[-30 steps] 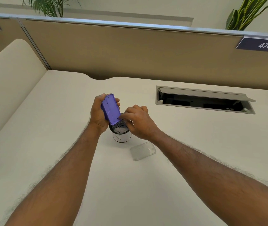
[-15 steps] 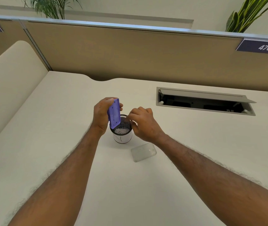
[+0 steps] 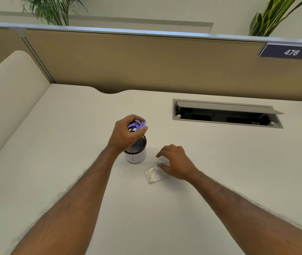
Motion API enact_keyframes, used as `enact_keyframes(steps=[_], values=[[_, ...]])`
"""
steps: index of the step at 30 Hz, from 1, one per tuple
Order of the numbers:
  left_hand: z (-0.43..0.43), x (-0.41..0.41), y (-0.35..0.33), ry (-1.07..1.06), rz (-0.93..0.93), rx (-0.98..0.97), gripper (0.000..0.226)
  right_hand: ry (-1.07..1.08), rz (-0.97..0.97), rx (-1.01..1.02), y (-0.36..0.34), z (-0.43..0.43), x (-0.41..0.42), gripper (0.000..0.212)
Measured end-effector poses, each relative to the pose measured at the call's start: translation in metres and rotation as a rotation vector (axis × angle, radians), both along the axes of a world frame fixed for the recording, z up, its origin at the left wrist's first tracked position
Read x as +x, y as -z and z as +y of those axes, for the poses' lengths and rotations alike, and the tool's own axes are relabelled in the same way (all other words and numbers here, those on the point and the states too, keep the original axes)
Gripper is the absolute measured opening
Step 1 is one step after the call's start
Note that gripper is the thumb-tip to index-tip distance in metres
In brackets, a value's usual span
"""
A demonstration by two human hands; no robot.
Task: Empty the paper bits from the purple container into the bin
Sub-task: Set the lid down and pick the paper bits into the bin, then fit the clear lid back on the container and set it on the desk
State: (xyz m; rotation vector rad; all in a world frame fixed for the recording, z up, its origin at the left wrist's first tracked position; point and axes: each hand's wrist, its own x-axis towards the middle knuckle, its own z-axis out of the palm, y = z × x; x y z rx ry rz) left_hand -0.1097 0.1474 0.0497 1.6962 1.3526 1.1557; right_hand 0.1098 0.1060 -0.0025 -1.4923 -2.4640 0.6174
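A cream tabletop is seen from above, with two bare forearms reaching in. The purple container is gripped in the closed fingers of the left hand and is held just above the small white bin, which stands upright. What lies inside the bin is too blurred to be made out. The right hand is held low with its fingers loosely spread, empty, beside a clear flat lid lying on the tabletop near the bin.
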Motion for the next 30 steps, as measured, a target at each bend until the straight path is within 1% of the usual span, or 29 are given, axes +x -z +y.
enact_keyframes(steps=[2, 4, 6, 10, 12, 14, 18, 21, 23, 27, 29, 30], values=[[0.0, -0.001, 0.0, -0.051, -0.135, -0.059, 0.022, -0.085, -0.021, -0.071, 0.006, -0.003, 0.003, 0.052], [0.0, -0.003, -0.003, -0.116, -0.332, -0.134, 0.019, -0.153, -0.055, -0.099, 0.013, -0.006, 0.003, 0.063], [0.0, -0.007, -0.005, -0.18, -0.525, -0.187, 0.018, -0.178, -0.066, -0.102, 0.018, -0.009, 0.003, 0.062], [-0.006, -0.01, -0.009, -0.257, -0.889, -0.324, 0.031, -0.189, -0.05, -0.08, 0.023, -0.011, 0.004, 0.052], [-0.009, -0.01, -0.01, -0.281, -1.044, -0.348, 0.036, -0.196, -0.052, -0.068, 0.023, -0.012, 0.004, 0.05], [-0.012, -0.011, -0.011, -0.294, -1.154, -0.352, 0.037, -0.199, -0.045, -0.062, 0.023, -0.013, 0.005, 0.05], [-0.021, -0.01, -0.011, -0.299, -1.284, -0.369, 0.04, -0.213, -0.052, -0.051, 0.022, -0.014, 0.006, 0.053], [-0.029, -0.01, -0.012, -0.297, -1.372, -0.37, 0.042, -0.196, -0.057, -0.033, 0.021, -0.016, 0.005, 0.049], [-0.034, -0.01, -0.013, -0.299, -1.407, -0.368, 0.043, -0.185, -0.066, -0.01, 0.022, -0.018, 0.005, 0.048], [-0.044, -0.007, -0.015, -0.29, -1.434, -0.366, 0.044, -0.123, -0.12, 0.023, 0.024, -0.023, 0.004, 0.054], [-0.049, -0.006, -0.016, -0.282, -1.436, -0.366, 0.044, -0.037, -0.047, -0.021, 0.022, -0.026, 0.005, 0.054], [-0.051, -0.005, -0.017, -0.277, -1.434, -0.365, 0.044, 0.029, 0.043, -0.055, 0.019, -0.027, 0.006, 0.051]])
